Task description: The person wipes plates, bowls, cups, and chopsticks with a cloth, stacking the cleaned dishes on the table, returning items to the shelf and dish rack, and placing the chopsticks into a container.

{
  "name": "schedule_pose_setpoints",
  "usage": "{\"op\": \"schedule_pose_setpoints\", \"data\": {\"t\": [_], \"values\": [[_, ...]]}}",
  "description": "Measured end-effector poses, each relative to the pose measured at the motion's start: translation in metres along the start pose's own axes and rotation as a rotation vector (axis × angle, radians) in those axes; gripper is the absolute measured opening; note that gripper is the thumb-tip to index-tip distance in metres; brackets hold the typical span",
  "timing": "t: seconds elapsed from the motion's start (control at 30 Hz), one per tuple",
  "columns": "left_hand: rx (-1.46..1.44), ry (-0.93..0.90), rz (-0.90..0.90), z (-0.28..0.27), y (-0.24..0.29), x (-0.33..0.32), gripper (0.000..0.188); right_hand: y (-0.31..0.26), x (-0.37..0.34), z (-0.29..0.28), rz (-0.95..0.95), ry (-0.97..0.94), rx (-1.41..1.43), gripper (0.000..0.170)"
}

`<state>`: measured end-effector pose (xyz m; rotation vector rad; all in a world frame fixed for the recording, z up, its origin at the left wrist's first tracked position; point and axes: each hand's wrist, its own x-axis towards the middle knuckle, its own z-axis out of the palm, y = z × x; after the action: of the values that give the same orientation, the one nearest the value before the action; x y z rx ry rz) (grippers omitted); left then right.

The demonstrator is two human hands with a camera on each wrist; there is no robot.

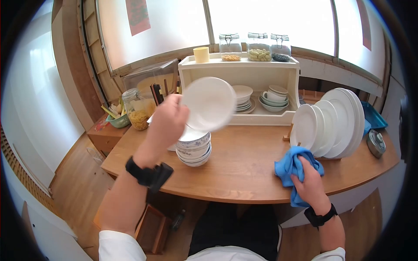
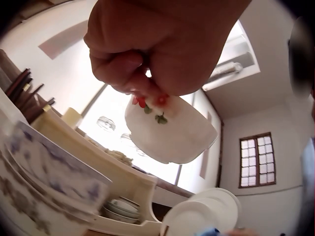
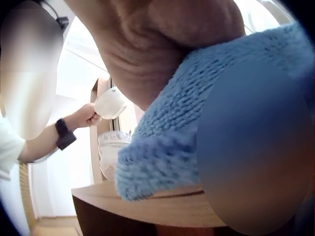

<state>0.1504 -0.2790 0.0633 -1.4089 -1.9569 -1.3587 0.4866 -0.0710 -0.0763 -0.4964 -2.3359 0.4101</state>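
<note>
My left hand (image 1: 169, 116) pinches the rim of a white bowl (image 1: 210, 104), raised and tilted so that its inside faces me. In the left wrist view the bowl's outside (image 2: 172, 135) carries a red and green flower print beside the fingers. Just below it, a stack of patterned bowls (image 1: 193, 153) stands on the table. Over the table's front right, my right hand (image 1: 311, 182) grips a bunched blue cloth (image 1: 288, 167). Its knitted texture shows closely in the right wrist view, where the cloth (image 3: 167, 132) covers part of the hand.
Several white plates (image 1: 331, 111) stand upright in a wooden rack at the right, close to the cloth. A cream shelf (image 1: 238, 69) holds bowls and a cup, with glass jars (image 1: 259, 50) on top. A pasta jar (image 1: 137, 114) stands at the left; a lidded pot (image 1: 375, 143) sits far right.
</note>
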Motion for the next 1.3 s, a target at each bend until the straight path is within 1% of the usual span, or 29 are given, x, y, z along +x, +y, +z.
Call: {"op": "schedule_pose_setpoints", "data": {"t": [0.03, 0.07, 0.13, 0.2, 0.27, 0.3, 0.33, 0.37, 0.47, 0.5, 0.53, 0.57, 0.6, 0.63, 0.67, 0.7, 0.73, 0.8, 0.87, 0.93, 1.0, 1.07, 1.1, 1.13, 1.17, 1.2, 1.23, 1.27, 1.3], "values": [[0.108, -0.037, 0.051, 0.008, 0.022, -0.009, 0.027, -0.015, 0.008, -0.002, 0.08, 0.082, 0.113, 0.055], [0.214, -0.077, 0.098, 0.018, 0.041, -0.02, 0.027, -0.025, 0.018, 0.001, 0.081, 0.081, 0.112, 0.055], [0.305, -0.082, 0.231, 0.046, 0.057, -0.038, 0.023, -0.039, 0.036, 0.01, 0.284, 0.311, 0.953, 0.047], [0.339, -0.114, 0.275, 0.068, 0.065, -0.05, 0.024, -0.054, 0.048, 0.025, 0.328, 0.243, 1.422, 0.049], [0.378, -0.144, 0.322, 0.08, 0.066, -0.056, 0.026, -0.067, 0.058, 0.049, 0.254, 0.218, 1.237, 0.048], [0.379, -0.099, 0.41, 0.085, 0.065, -0.058, 0.029, -0.068, 0.062, 0.057, 0.257, 0.227, 1.236, 0.048], [0.38, -0.057, 0.495, 0.088, 0.065, -0.062, 0.033, -0.068, 0.067, 0.065, 0.327, 0.168, 1.333, 0.046], [0.379, -0.065, 0.5, 0.088, 0.065, -0.068, 0.033, -0.066, 0.07, 0.071, 0.396, 0.107, 1.431, 0.044], [0.219, -0.148, 0.41, 0.086, 0.064, -0.082, 0.036, -0.055, 0.074, 0.089, 0.426, 0.187, 1.476, 0.04], [0.067, -0.111, 0.299, 0.086, 0.062, -0.085, 0.04, -0.056, 0.075, 0.089, 0.426, 0.192, 1.477, 0.04], [-0.086, -0.076, 0.185, 0.087, 0.061, -0.087, 0.045, -0.057, 0.074, 0.089, 0.317, 0.198, 1.332, 0.038], [-0.09, -0.082, 0.184, 0.089, 0.061, -0.088, 0.045, -0.059, 0.071, 0.087, 0.216, 0.201, 1.183, 0.037], [-0.499, -0.159, -0.068, 0.092, 0.062, -0.091, 0.05, -0.064, 0.068, 0.084, 0.225, 0.2, 1.179, 0.037], [-0.905, -0.227, -0.33, 0.094, 0.062, -0.095, 0.056, -0.072, 0.066, 0.079, 0.164, 0.234, 1.007, 0.038], [-0.912, -0.227, -0.333, 0.094, 0.06, -0.098, 0.056, -0.082, 0.064, 0.072, 0.099, 0.267, 0.834, 0.04], [-0.99, -0.214, -0.379, 0.094, 0.056, -0.101, 0.06, -0.1, 0.06, 0.06, 0.157, 0.29, 0.666, 0.049], [-1.069, -0.2, -0.421, 0.096, 0.054, -0.105, 0.064, -0.097, 0.058, 0.06, 0.157, 0.294, 0.657, 0.049], [-1.044, -0.156, -0.411, 0.101, 0.055, -0.123, 0.059, -0.089, 0.051, 0.064, -0.174, 0.344, 0.023, 0.06], [-0.737, -0.12, -0.231, 0.099, 0.06, -0.134, 0.054, -0.092, 0.047, 0.061, -0.162, 0.294, -0.071, 0.067], [-0.742, -0.134, -0.244, 0.096, 0.059, -0.139, 0.05, -0.097, 0.053, 0.049, -0.292, 0.174, -0.2, 0.065], [-0.571, -0.349, -0.258, 0.098, 0.05, -0.148, 0.053, -0.098, 0.064, 0.046, -0.339, 0.193, -0.134, 0.057], [-0.556, -0.318, -0.191, 0.104, 0.047, -0.157, 0.052, -0.095, 0.071, 0.039, -0.301, -0.059, 0.065, 0.049], [-0.53, -0.174, -0.08, 0.108, 0.044, -0.16, 0.053, -0.094, 0.074, 0.037, -0.239, -0.078, 0.085, 0.037], [-0.505, -0.032, 0.031, 0.11, 0.042, -0.161, 0.053, -0.096, 0.074, 0.04, -0.236, -0.074, 0.081, 0.037], [-0.512, -0.037, 0.034, 0.11, 0.043, -0.161, 0.053, -0.099, 0.071, 0.047, -0.106, -0.009, 0.44, 0.033], [-0.543, 0.054, 0.046, 0.108, 0.046, -0.16, 0.053, -0.099, 0.067, 0.055, 0.026, 0.056, 0.794, 0.029], [-0.571, 0.152, 0.058, 0.109, 0.048, -0.158, 0.053, -0.094, 0.06, 0.072, 0.056, 0.066, 0.901, 0.029], [-0.574, 0.16, 0.056, 0.112, 0.049, -0.155, 0.053, -0.097, 0.049, 0.084, 0.052, 0.06, 0.896, 0.029], [-0.571, 0.237, 0.2, 0.116, 0.051, -0.151, 0.053, -0.112, 0.042, 0.095, 0.341, 0.071, 1.355, 0.032]]}}
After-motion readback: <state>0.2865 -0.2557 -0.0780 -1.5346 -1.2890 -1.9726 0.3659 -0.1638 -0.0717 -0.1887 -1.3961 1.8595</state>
